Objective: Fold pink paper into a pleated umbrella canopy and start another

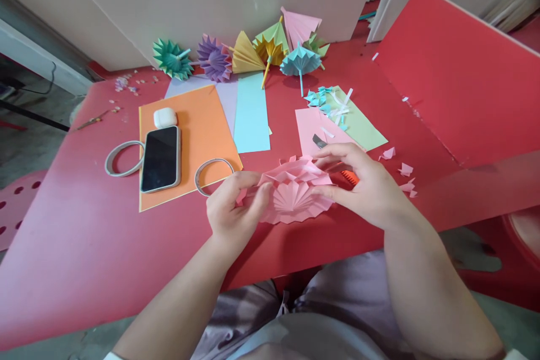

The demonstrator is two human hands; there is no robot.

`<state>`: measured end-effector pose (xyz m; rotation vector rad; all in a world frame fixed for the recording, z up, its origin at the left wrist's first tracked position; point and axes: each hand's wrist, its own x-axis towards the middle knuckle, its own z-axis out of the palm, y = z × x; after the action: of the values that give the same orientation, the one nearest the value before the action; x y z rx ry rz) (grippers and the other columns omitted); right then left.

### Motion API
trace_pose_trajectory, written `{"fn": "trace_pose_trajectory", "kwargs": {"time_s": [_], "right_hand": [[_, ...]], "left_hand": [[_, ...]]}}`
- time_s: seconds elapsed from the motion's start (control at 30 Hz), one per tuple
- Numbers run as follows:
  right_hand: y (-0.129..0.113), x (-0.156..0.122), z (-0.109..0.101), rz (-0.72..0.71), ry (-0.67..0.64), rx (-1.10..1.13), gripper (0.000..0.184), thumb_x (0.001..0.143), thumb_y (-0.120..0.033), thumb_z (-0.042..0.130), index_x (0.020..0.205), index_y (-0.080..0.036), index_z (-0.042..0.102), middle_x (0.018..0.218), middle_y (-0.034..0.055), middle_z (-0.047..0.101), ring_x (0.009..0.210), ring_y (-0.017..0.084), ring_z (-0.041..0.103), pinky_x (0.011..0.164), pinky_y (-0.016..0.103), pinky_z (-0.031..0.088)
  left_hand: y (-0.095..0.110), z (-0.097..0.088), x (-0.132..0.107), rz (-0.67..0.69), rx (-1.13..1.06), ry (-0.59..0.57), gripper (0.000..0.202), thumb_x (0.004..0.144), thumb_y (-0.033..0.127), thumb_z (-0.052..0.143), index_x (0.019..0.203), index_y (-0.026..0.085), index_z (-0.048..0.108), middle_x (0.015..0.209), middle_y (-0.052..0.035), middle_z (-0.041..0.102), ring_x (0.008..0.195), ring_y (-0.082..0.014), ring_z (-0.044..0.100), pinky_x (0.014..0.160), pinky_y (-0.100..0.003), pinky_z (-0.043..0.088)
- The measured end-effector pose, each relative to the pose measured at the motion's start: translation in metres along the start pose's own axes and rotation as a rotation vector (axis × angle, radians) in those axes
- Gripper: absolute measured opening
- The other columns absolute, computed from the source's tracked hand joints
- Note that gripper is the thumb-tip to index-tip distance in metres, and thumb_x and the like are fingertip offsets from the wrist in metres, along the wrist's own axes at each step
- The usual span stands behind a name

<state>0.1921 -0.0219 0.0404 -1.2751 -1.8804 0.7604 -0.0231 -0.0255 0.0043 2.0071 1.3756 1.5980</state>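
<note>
Between my hands is a pink pleated paper umbrella canopy point(293, 198), spread in a fan-like round near the table's front edge. My left hand point(236, 202) pinches its left rim between thumb and fingers. On the opposite side, my right hand point(356, 183) grips the right rim, its thumb in front and fingers behind. Just behind the right fingers lies a utility knife, its grey blade end point(319, 141) and orange grip point(350, 178) showing on either side of the hand. A roll of tape point(214, 161) rests beside my left hand.
Several finished paper umbrellas point(300, 62) stand along the back wall. To the left, a phone point(161, 158) and a white earbud case point(165, 117) lie on orange paper point(202, 124), beside another tape roll point(110, 164). Pink scraps point(405, 169) lie right; a red board point(459, 67) is behind them.
</note>
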Motion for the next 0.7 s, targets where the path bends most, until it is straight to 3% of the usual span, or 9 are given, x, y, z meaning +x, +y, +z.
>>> {"fn": "trace_pose_trajectory", "kwargs": {"time_s": [0.1, 0.23, 0.53, 0.7], "right_hand": [[0.0, 0.0, 0.006, -0.036, 0.028, -0.077, 0.031, 0.077, -0.018, 0.066, 0.105, -0.028, 0.058, 0.103, -0.0001, 0.068, 0.089, 0.014, 0.067, 0.076, 0.026, 0.056], [-0.001, 0.002, 0.013, -0.136, 0.184, -0.181, 0.011, 0.077, -0.016, 0.064, 0.086, -0.023, 0.063, 0.088, 0.0005, 0.071, 0.086, 0.017, 0.068, 0.071, 0.027, 0.056], [-0.003, 0.003, 0.019, -0.283, 0.265, -0.221, 0.009, 0.079, -0.013, 0.063, 0.078, -0.021, 0.059, 0.077, 0.0005, 0.067, 0.074, 0.014, 0.064, 0.067, 0.025, 0.052], [-0.001, 0.006, 0.017, -0.149, 0.35, -0.223, 0.012, 0.074, -0.021, 0.071, 0.071, -0.021, 0.058, 0.059, -0.0053, 0.058, 0.051, 0.008, 0.051, 0.048, 0.019, 0.042]], "left_hand": [[-0.002, 0.0, -0.001, 0.036, -0.061, 0.055, 0.008, 0.079, 0.013, 0.064, 0.08, 0.02, 0.061, 0.071, 0.0022, 0.065, 0.065, -0.0098, 0.059, 0.061, -0.023, 0.047], [-0.005, 0.0, 0.001, 0.091, -0.015, 0.033, 0.007, 0.078, 0.014, 0.064, 0.08, 0.02, 0.06, 0.069, 0.002, 0.063, 0.063, -0.0106, 0.058, 0.06, -0.024, 0.046], [0.0, 0.003, 0.008, 0.13, 0.137, -0.021, 0.015, 0.076, 0.012, 0.066, 0.067, 0.019, 0.055, 0.063, 0.0019, 0.061, 0.059, -0.0098, 0.056, 0.055, -0.022, 0.044], [-0.002, -0.002, 0.008, 0.005, 0.115, -0.039, 0.007, 0.077, 0.02, 0.068, 0.074, 0.019, 0.061, 0.066, 0.0021, 0.065, 0.06, -0.0093, 0.059, 0.057, -0.02, 0.047]]}}
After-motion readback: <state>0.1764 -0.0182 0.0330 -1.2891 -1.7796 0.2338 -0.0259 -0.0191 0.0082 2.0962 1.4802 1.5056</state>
